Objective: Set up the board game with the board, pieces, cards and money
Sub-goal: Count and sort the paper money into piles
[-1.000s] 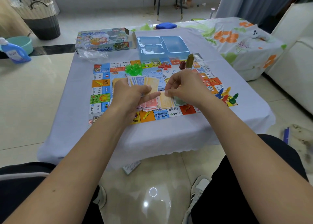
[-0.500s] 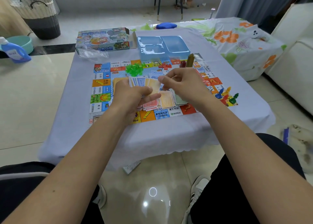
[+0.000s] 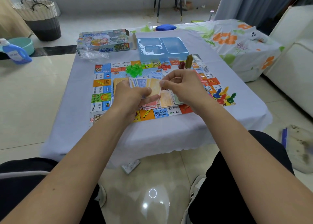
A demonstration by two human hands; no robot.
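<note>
My right hand (image 3: pixel 182 86) has lifted, pinching a note (image 3: pixel 155 89) | left hand (image 3: pixel 131 97) grips fanned money (image 3: pixel 144 83) | loose pinch may spill it.

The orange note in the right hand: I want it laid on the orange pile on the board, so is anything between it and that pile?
Nothing visible. The right hand pinches the orange note just above the orange pile; the left hand grips the fanned money beside it, left of that path.
</note>
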